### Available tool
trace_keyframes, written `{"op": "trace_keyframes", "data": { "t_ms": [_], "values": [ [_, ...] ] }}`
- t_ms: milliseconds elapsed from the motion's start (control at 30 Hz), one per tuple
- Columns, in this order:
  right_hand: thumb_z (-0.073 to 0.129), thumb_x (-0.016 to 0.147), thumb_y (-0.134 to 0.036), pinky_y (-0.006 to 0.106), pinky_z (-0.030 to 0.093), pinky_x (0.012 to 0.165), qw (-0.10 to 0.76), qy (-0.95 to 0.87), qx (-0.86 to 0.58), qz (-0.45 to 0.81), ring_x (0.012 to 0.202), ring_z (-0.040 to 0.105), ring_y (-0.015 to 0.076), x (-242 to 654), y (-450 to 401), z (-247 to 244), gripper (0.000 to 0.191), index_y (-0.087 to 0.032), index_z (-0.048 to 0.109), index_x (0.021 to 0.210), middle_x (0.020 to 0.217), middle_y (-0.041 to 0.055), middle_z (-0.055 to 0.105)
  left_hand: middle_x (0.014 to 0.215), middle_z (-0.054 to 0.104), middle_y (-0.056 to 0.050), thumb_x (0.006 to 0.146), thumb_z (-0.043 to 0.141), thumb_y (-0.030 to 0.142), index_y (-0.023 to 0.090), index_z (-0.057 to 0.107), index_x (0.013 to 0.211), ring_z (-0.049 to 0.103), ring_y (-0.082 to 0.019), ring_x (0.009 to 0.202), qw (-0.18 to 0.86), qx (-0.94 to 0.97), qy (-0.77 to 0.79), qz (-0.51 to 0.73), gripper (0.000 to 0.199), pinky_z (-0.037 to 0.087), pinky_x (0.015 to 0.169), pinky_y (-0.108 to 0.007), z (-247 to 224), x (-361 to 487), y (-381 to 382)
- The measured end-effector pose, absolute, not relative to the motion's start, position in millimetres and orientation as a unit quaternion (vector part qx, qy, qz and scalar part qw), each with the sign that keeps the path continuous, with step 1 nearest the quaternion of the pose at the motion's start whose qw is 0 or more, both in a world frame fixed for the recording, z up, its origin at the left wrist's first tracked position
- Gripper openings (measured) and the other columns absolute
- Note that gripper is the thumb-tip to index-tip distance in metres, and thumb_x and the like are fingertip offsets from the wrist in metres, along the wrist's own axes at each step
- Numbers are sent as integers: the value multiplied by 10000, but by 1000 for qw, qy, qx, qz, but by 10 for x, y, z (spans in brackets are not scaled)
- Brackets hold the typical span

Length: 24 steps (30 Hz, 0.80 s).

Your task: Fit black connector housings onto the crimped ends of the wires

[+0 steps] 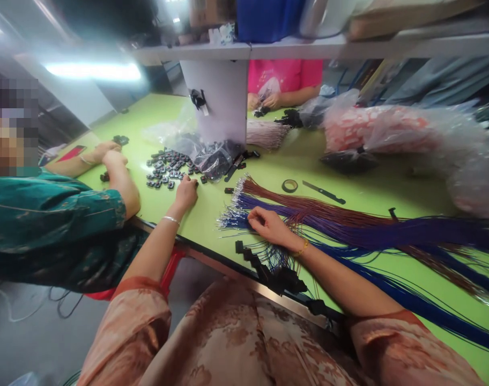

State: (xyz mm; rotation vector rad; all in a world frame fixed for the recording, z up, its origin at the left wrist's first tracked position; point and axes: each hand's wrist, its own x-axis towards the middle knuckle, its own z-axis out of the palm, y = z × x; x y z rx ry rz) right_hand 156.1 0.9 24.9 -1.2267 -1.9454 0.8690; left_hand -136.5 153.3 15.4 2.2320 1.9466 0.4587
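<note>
My left hand (pixel 187 194) is at the near edge of a pile of small black connectors (pixel 164 166), its fingers closed on a small black connector (pixel 196 184). Over the metal-tipped ends of the blue wires (pixel 236 219) is my right hand (pixel 271 226), thumb and fingers curled into a pinch on a blue wire; the exact grip is partly hidden. Purple wires (pixel 309 217) and brown wires (pixel 284 198) lie in bundles just beyond it. Wires with black connectors (pixel 276 276) attached hang at the table's front edge, below my right wrist.
A tape roll (pixel 289 186) and a flat dark blade-like tool (pixel 324 192) lie behind the wires. Clear bags (pixel 216 161) of black parts rest against a white upright panel (pixel 222 102). Co-workers sit at left and across the green table (pixel 148 115). A shelf (pixel 212 52) spans overhead.
</note>
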Motion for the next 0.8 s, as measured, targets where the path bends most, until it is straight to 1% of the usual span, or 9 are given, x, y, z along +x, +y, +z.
{"op": "trace_keyframes", "data": {
  "t_ms": [133, 233, 300, 333, 400, 467, 533, 633, 800],
  "values": [
    [523, 821, -249, 220, 350, 583, 357, -723, -460, 373, 625, 480, 108, 1487, 50, 272, 104, -168, 585, 799, 700, -6, 597, 1078, 557, -139, 797, 546, 215, 146, 643, 903, 519, -280, 1003, 61, 731, 658, 173, 160, 396, 849, -382, 204, -1426, 1285],
    [539, 798, -221, 218, 348, 575, 348, -732, -449, 376, 606, 473, 101, 1460, 55, 285, 79, -165, 593, 784, 678, -14, 583, 958, 608, -95, 742, 616, 207, 169, 619, 923, 541, -246, 922, 96, 708, 668, 208, 185, 415, 827, -375, 227, -1368, 1030],
    [542, 786, -194, 220, 348, 579, 338, -746, -445, 363, 605, 477, 100, 1463, 41, 295, 65, -162, 596, 771, 675, -13, 581, 848, 618, -45, 727, 635, 205, 184, 615, 989, 550, -201, 819, 174, 672, 665, 277, 263, 430, 800, -357, 230, -1246, 823],
    [540, 787, -187, 221, 346, 581, 335, -752, -443, 354, 608, 479, 101, 1468, 31, 299, 65, -162, 596, 765, 677, -11, 581, 821, 616, -27, 721, 647, 215, 190, 616, 1028, 550, -180, 785, 232, 645, 651, 326, 309, 439, 782, -341, 229, -1162, 710],
    [532, 798, -188, 223, 344, 587, 339, -758, -442, 339, 613, 478, 102, 1478, 6, 300, 80, -164, 592, 751, 680, -8, 583, 791, 610, -13, 709, 679, 255, 178, 627, 1063, 557, -149, 740, 398, 572, 589, 409, 366, 459, 725, -305, 227, -965, 477],
    [525, 811, -201, 224, 341, 587, 351, -754, -444, 333, 612, 473, 103, 1482, -19, 293, 100, -165, 586, 740, 677, -5, 585, 807, 629, -23, 691, 722, 278, 161, 635, 1064, 588, -136, 756, 562, 471, 511, 448, 400, 481, 713, -279, 224, -762, 259],
    [522, 817, -216, 226, 335, 584, 360, -749, -446, 331, 607, 466, 104, 1480, -40, 278, 120, -165, 579, 725, 668, -3, 585, 853, 654, -34, 689, 747, 249, 163, 636, 1073, 618, -131, 811, 664, 381, 446, 463, 409, 505, 761, -265, 216, -586, 85],
    [513, 819, -239, 228, 312, 571, 362, -748, -448, 330, 593, 439, 102, 1473, -63, 254, 158, -167, 554, 685, 634, -9, 558, 897, 673, -42, 715, 739, 184, 163, 644, 1046, 640, -127, 856, 732, 306, 390, 468, 345, 520, 826, -260, 180, -407, -68],
    [487, 826, -287, 233, 258, 538, 359, -745, -456, 328, 551, 371, 95, 1469, -84, 248, 228, -177, 489, 627, 572, -29, 469, 907, 685, -43, 755, 700, 144, 161, 644, 1043, 649, -117, 844, 767, 265, 350, 468, 294, 530, 855, -266, 107, -307, -133]
  ]
}}
